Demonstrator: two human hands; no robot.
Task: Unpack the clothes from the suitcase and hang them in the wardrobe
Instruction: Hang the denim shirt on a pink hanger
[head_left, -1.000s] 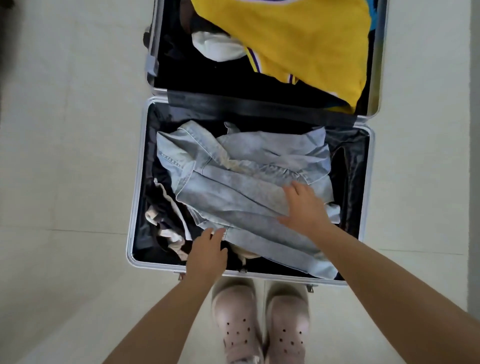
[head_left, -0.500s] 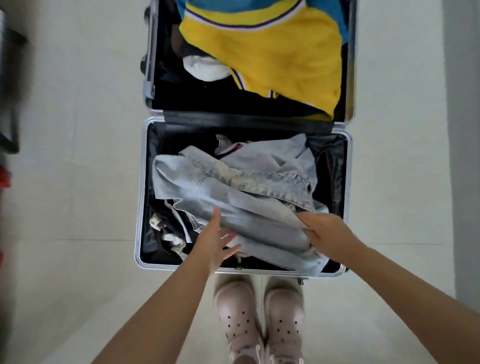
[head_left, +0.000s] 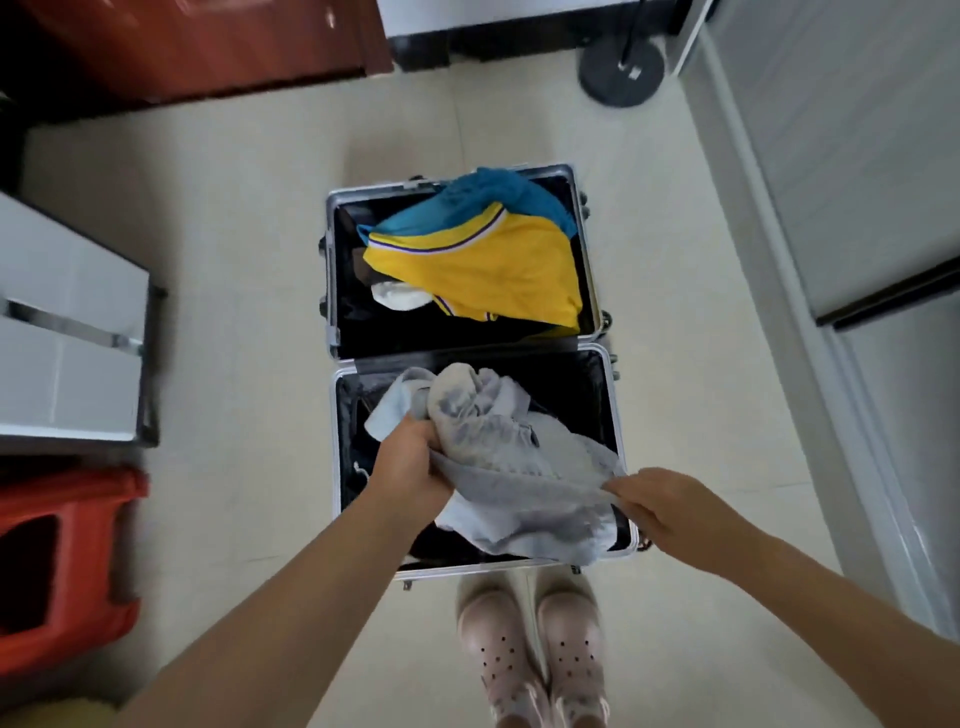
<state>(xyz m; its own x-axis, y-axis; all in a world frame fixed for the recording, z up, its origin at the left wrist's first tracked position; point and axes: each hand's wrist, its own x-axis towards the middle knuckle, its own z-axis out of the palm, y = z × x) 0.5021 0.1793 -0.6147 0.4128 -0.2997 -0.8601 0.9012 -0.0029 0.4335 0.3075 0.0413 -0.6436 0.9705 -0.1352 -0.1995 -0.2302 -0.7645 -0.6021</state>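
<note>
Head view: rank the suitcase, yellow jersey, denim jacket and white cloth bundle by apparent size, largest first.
1. suitcase
2-3. yellow jersey and denim jacket: similar spread; the jacket is bunched and lifted nearer the camera by the left hand and right hand, so no ranking.
4. white cloth bundle

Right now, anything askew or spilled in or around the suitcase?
Nothing spilled or damaged. The denim jacket is bunched in both hands, left hand and right hand, its hem draped over the suitcase near rim.
</note>
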